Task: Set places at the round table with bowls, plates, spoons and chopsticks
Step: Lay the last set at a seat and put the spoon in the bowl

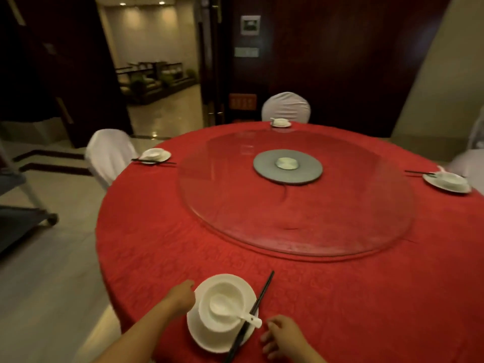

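Note:
On the near edge of the round table with the red cloth (366, 297) lies a white plate (204, 339). A white bowl (225, 289) stands on it with a white spoon (222, 306) inside, the handle pointing right. Black chopsticks (262, 294) lie slanted across the plate's right rim. My left hand (182, 296) is at the plate's left rim, fingers curled onto its edge. My right hand (281, 336) rests on the cloth just right of the chopsticks' near end, fingers loosely curled, holding nothing.
A glass turntable (340, 218) with a grey disc (288, 166) fills the table's middle. Three other place settings sit at the left (155, 155), far (280, 123) and right (448, 181) edges. White-covered chairs (110, 153) (286, 106) stand behind them. A wheeled cart (23, 205) is on the left.

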`<action>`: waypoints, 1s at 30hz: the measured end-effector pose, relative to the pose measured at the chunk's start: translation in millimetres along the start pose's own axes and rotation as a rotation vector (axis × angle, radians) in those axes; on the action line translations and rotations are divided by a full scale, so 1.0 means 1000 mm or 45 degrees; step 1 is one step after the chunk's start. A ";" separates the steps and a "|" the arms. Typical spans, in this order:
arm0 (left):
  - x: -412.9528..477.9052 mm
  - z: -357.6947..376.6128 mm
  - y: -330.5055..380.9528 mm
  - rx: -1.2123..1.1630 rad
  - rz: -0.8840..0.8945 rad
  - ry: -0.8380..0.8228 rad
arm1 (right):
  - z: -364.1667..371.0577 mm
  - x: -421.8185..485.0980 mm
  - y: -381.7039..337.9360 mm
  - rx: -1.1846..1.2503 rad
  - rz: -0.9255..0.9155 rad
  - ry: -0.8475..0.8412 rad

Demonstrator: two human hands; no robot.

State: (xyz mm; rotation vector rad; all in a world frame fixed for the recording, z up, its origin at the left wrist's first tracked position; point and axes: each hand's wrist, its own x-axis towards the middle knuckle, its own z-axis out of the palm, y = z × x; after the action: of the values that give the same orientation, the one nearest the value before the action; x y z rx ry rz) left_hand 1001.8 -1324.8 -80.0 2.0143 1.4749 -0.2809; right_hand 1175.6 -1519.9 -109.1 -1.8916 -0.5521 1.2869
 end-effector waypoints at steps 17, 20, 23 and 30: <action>0.035 0.033 -0.021 -0.440 0.112 -0.033 | 0.036 0.021 0.004 0.137 -0.078 0.274; 0.025 0.038 -0.017 -0.486 0.060 -0.076 | 0.030 0.021 0.007 0.095 -0.106 0.326; 0.018 0.045 -0.013 -0.490 0.042 -0.063 | 0.021 0.021 0.013 0.082 -0.146 0.330; 0.002 0.054 -0.001 -0.505 0.032 -0.077 | 0.011 0.019 0.024 0.120 -0.235 0.315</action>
State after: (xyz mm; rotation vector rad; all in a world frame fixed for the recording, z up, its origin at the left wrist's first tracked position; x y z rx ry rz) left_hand 1011.2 -1354.9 -123.8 1.6899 1.3445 -0.0324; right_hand 1171.0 -1517.4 -141.5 -1.8408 -0.5133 0.9285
